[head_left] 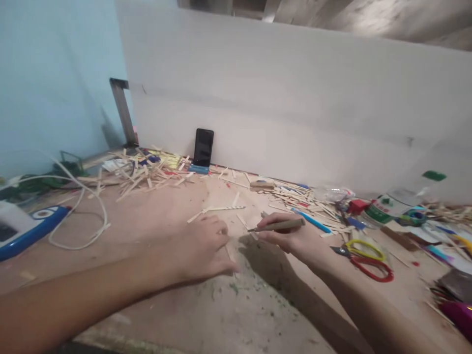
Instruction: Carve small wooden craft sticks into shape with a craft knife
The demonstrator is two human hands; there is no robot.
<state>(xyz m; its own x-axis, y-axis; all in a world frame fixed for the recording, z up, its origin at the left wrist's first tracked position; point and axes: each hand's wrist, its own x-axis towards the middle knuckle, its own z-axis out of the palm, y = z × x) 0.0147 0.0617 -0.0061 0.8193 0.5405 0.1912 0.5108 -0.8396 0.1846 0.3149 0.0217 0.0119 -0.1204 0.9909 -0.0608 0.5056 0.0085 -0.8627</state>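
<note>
Steadying the slim brown pen-shaped tool gripped in the right hand matters most: aim its tip low beside the short pale wooden strip on the tan table, with the left hand, palm-down, hold unclear, off its path.

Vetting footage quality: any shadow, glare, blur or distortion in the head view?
Head view: dark shadow across the table by the right hand; white glint on the clear plastic; left hand slightly soft; lettering on the bottle too blurred to read; forearms look stretched toward the edges.
</note>
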